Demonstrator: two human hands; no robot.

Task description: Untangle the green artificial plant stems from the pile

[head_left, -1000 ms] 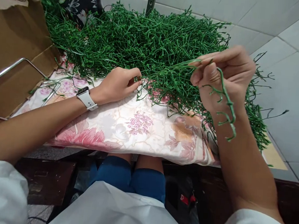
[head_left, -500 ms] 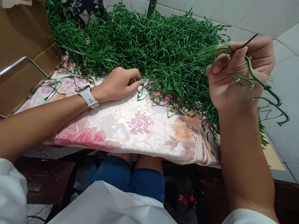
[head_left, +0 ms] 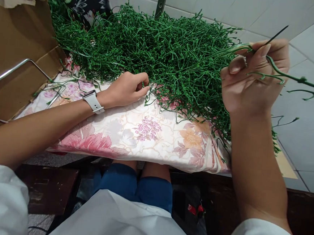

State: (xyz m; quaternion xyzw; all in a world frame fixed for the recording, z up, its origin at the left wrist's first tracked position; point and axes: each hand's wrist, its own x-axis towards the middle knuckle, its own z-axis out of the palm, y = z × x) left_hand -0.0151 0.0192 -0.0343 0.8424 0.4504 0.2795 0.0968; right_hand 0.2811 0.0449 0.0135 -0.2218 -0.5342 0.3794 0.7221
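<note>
My right hand (head_left: 255,76) is raised at the right, thumb and fingers pinched round green branching stems (head_left: 298,78) that look like plastic. Thin strands run left from the pinch toward the heap, a dark stem end pokes up above the fingers, and a curved branch hangs out to the right. On the flowered cloth (head_left: 147,129), my left hand (head_left: 128,88) rests with curled fingers, thumb near the forefinger, at the front edge of a big heap of green stems (head_left: 162,49). Bits of green show inside its curl; what it grips is hidden.
A cardboard box (head_left: 18,45) stands open at the left, with a bent metal rod (head_left: 11,72) before it. Behind the heap are a dark flowered bag (head_left: 87,3), a metal upright (head_left: 161,2) and a tiled wall (head_left: 222,8).
My right hand has moved slightly to the right with the stems, and the hanging branch has swung outward to the right. My left hand has hardly moved.
</note>
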